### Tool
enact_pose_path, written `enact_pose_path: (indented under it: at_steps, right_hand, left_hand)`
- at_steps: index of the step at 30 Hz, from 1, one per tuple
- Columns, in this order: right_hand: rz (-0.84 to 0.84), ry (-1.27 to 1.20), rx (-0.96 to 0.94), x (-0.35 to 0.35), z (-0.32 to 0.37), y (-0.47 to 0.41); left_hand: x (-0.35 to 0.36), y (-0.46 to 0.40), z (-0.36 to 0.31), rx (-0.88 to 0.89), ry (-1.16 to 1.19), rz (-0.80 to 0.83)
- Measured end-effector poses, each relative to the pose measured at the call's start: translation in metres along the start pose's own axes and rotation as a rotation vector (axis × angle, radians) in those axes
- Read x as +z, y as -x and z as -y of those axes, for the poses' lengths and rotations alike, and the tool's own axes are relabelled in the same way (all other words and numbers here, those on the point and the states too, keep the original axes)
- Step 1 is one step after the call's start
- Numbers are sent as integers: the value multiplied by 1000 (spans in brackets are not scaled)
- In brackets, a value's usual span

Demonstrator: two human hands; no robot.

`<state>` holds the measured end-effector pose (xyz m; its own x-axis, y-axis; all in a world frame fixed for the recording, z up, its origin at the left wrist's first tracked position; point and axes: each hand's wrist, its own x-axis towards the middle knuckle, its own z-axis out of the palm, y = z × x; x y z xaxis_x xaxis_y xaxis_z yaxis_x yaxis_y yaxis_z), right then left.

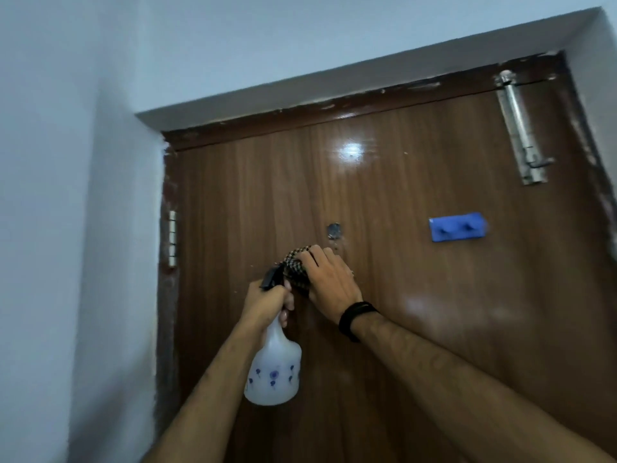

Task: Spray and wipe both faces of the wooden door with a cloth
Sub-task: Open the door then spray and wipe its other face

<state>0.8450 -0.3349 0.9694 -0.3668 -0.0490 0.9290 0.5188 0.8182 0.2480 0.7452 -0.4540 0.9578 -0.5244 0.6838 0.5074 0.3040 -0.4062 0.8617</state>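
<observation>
Right hand (329, 282) pressing checked brown cloth (295, 267) flat on glossy wooden door (417, 295), just below round metal peephole (334, 230); left hand (267, 300) fisted round white plastic spray bottle (273, 369).

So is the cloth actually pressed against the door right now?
Touching. The head view shows the right hand flattening the checked cloth onto the wooden door, just below the peephole.

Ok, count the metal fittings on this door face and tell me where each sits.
3. A tower bolt at the top right, a peephole mid-door just above the cloth, and a hinge on the left edge. Lower fittings may be out of view.
</observation>
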Motion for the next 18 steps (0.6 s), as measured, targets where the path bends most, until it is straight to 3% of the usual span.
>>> enact_pose_path:
  at_steps: [4, 11, 18]
  right_hand:
    - [36, 33, 110, -18, -25, 45]
    - [251, 91, 243, -28, -40, 169]
    - [516, 150, 131, -46, -54, 279]
  left_hand:
    - [33, 7, 19, -30, 32, 89]
    - [85, 53, 79, -157, 72, 253]
    - [110, 97, 136, -266, 88, 304]
